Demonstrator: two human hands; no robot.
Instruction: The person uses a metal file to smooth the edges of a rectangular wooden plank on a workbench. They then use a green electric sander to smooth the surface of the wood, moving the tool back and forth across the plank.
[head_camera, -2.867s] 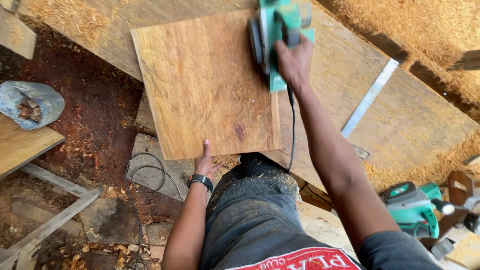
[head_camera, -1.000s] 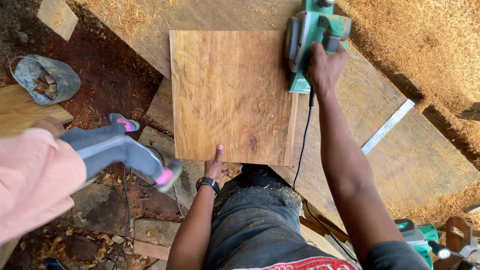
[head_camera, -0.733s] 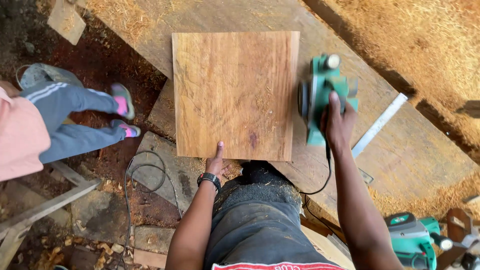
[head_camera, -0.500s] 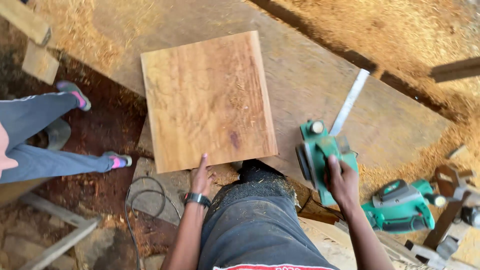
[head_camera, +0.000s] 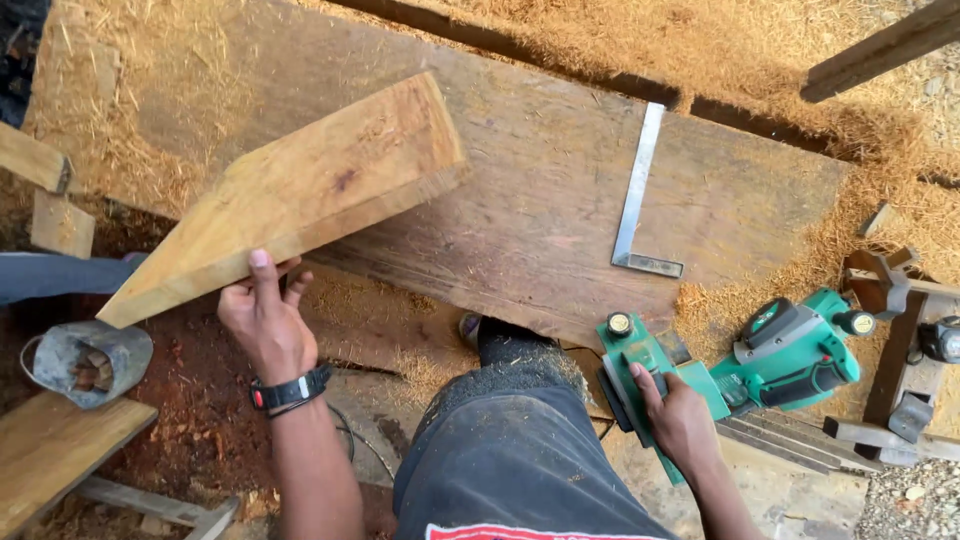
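My left hand (head_camera: 262, 322) grips the near edge of a square wooden board (head_camera: 290, 195) and holds it lifted and tilted on edge above the large worn workbench top (head_camera: 540, 190). My right hand (head_camera: 680, 420) is closed on the handle of a green electric planer (head_camera: 640, 375), which sits low at the bench's near edge beside my knee. A black wristwatch is on my left wrist.
A metal try square (head_camera: 638, 195) lies on the bench. A second green power tool (head_camera: 795, 350) rests to the right on planks. Sawdust covers the far side. A metal can (head_camera: 85, 360), wood offcuts and another person's grey trouser leg (head_camera: 55, 275) are at left.
The planer has come off the board and down to the bench's near right edge. My left hand has lifted the flat board and tilted it up. The other person moved farther left.
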